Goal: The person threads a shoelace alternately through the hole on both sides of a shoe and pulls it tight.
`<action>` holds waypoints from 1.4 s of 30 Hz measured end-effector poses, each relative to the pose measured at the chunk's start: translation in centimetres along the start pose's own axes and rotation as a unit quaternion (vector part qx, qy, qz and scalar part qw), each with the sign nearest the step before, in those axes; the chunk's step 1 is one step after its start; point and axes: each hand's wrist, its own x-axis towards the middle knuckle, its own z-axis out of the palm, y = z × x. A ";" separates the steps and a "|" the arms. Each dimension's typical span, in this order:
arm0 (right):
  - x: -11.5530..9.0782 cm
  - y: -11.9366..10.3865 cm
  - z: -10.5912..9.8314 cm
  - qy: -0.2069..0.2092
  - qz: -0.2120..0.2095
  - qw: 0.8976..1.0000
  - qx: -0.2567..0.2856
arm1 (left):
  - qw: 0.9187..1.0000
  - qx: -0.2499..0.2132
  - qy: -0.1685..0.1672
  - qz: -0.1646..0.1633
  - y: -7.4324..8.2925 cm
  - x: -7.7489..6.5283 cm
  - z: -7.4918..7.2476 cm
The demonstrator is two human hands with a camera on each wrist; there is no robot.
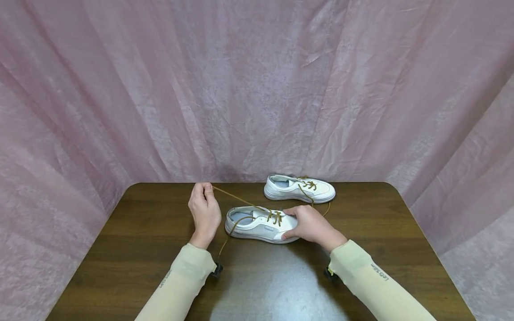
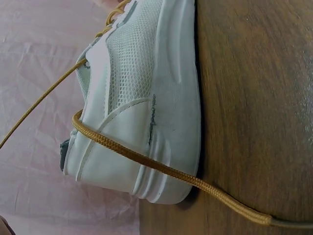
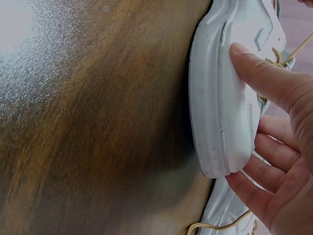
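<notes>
A white shoe (image 1: 257, 229) with a mesh side lies on the table, its toe to the right. My right hand (image 1: 309, 225) grips its toe, the thumb (image 3: 259, 68) on the near side and the fingers over the toe and far side. Raised left of the heel, my left hand (image 1: 205, 211) pinches the end of a golden-brown shoelace (image 1: 237, 196), which runs taut from the top eyelets. The other lace end (image 2: 146, 161) hangs over the near side of the heel onto the table. Lacing crosses the tongue in the middle.
A second white shoe (image 1: 297, 191) with the same brown laces stands behind, near the table's back edge, its lace trailing onto the wood. The brown wooden table (image 1: 132, 249) ends at a pink curtain (image 1: 249, 89) hanging behind and at both sides.
</notes>
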 end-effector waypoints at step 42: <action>-0.2 -0.2 -0.1 -0.016 -0.002 1.000 0.000 | 0.967 0.093 -0.227 -0.066 -0.3 -0.9 -0.2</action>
